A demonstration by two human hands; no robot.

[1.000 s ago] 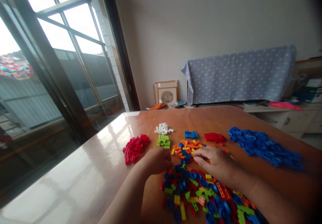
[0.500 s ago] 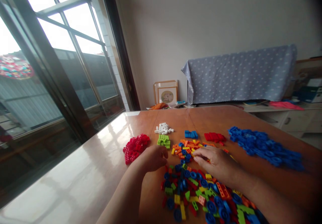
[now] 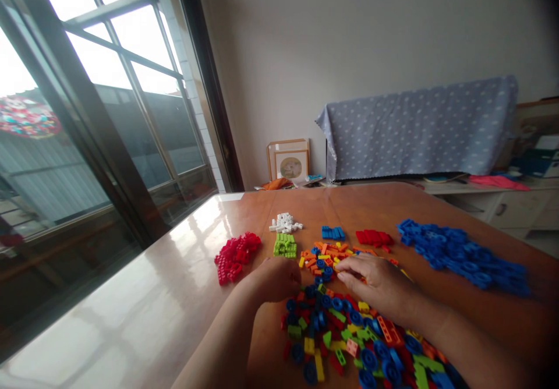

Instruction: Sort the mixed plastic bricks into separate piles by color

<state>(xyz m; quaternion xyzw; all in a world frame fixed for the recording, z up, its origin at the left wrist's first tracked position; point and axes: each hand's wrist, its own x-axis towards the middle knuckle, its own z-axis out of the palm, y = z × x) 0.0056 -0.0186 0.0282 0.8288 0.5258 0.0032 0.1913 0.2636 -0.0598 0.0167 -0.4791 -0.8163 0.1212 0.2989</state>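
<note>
My left hand [image 3: 282,279] is curled with its fingers pointing down. It hovers at the upper left edge of a mixed pile of toy building bricks [image 3: 338,316], just below the stack of lime-green bricks [image 3: 285,245]. Its fingertips are hidden, so anything in them cannot be made out. My right hand [image 3: 378,279] bends loosely over the right side of the orange bricks [image 3: 334,249], thumb and fingers apart, with nothing visible between them. Blue wheel-shaped pieces [image 3: 369,360] lie among red, yellow and green bricks in the mixed pile.
On the brown table [image 3: 152,296] are a pink-red brick pile [image 3: 236,255], white pieces [image 3: 285,222], a row of blue bricks [image 3: 332,233], red bricks [image 3: 374,237] and a large blue heap [image 3: 463,255]. A window stands left; a dotted cloth [image 3: 414,130] hangs behind.
My left hand has moved slightly right, toward the upper edge of the mixed pile, and its fingers have turned downward. My right hand stays nearly still over the orange bricks.
</note>
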